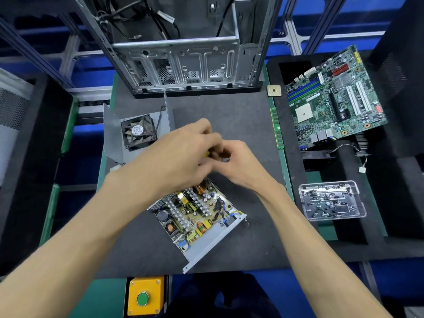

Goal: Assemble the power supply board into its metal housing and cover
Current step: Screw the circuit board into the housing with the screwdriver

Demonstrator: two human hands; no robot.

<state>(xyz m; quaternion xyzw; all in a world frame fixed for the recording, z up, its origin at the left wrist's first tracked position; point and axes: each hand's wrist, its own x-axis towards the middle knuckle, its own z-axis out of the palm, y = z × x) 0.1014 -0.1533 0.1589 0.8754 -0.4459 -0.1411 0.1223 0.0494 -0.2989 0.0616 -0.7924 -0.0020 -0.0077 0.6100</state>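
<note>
1. Head view, centre of the frame: my left hand (183,150) and right hand (238,164) meet just above the far end of the power supply board (195,212). Both have their fingers curled in toward one another around something small. I catch a glimpse of yellow between them, but I cannot tell what it is or which hand really has it.

2. The board sits in its metal housing (213,244) at lower centre on the dark mat (241,120). Its long axis runs diagonally, from the hands down toward the lower right. The near end is uncovered; the far end is hidden under my hands.

3. The cover with the fan (138,131) lies at middle left, apart from the housing and nearer my left hand.

4. The screw tray (332,199) is at right, nearer my right hand. My guess is that the left hand would fetch the cover and the right the screws.

5. Elsewhere: the computer case (183,53) at top and the motherboard (335,99) at upper right.
</note>
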